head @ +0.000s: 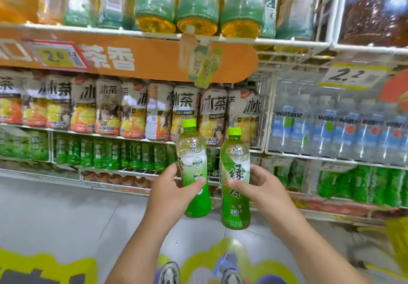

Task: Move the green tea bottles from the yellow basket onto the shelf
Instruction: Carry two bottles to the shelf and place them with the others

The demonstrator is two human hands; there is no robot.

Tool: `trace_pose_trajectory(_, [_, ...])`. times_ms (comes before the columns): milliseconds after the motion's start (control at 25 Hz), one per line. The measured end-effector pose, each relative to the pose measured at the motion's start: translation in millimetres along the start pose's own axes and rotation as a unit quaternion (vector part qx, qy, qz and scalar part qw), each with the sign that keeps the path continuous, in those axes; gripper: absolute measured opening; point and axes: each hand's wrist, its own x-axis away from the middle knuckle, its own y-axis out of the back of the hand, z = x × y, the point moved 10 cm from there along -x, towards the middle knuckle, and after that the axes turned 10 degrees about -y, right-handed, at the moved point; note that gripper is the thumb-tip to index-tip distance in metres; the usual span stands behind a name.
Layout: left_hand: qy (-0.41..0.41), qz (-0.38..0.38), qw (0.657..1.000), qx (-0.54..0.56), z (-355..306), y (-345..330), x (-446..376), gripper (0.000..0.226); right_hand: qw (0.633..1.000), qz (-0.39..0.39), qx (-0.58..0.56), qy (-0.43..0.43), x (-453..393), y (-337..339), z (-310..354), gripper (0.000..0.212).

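Observation:
I hold two green tea bottles upright in front of the shelves. My left hand (171,192) grips one green tea bottle (194,151) with a light green cap around its middle. My right hand (261,189) grips the other green tea bottle (235,204), slightly lower and to the right. Behind them, the low shelf row (106,154) holds several green bottles, with a gap showing white wire rack (213,174) between my two bottles. The yellow basket (398,238) shows only as a blurred edge at the far right.
Iced tea bottles (110,107) fill the shelf above, under an orange banner (154,56). Water bottles (331,133) stand at the right with a price tag (353,76). More green bottles (364,186) sit low right. Grey floor and my shoes (170,273) are below.

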Motion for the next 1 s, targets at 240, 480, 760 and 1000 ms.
trace_pose_trajectory(240, [0.043,0.013,0.999,0.018,126.2,4.1,-40.4,0.032,0.999,-0.008,0.006,-0.042,-73.3,-35.6,-88.1,0.034])
trace_pose_trajectory(480, [0.067,0.027,0.997,0.021,230.6,-17.8,-85.2,0.039,0.998,-0.029,-0.002,-0.063,-149.3,-50.3,-167.8,0.038])
trace_pose_trajectory(760, [0.0,0.053,0.999,-0.002,280.8,-63.5,-173.3,0.034,0.996,-0.074,0.008,-0.044,-263.2,-30.0,-212.0,0.033])
trace_pose_trajectory(1000, [-0.035,0.036,0.999,-0.014,295.4,-77.4,-225.6,0.022,0.998,-0.059,0.014,-0.022,-346.2,-8.7,-205.4,0.032])
